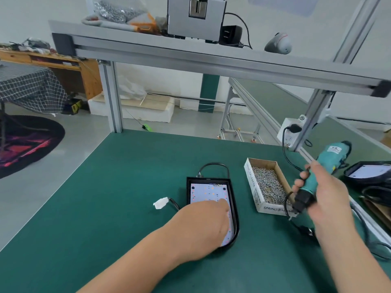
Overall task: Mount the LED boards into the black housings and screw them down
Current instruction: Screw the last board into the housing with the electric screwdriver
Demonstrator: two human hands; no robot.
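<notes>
Nearest, the left hand (pixel 203 225) rests with loosely straight fingers on the white LED board (pixel 208 192), hiding its near half. The board sits inside the black round-ended housing (pixel 189 191) on the green table (pixel 105 208). The right hand (pixel 323 193) grips a teal electric screwdriver (pixel 331 155) (its bit is hard to make out). Just beyond stands an open cardboard box of silver screws (pixel 252 187). A second black housing (pixel 368 173) lies farther right, cut off at the frame edge.
</notes>
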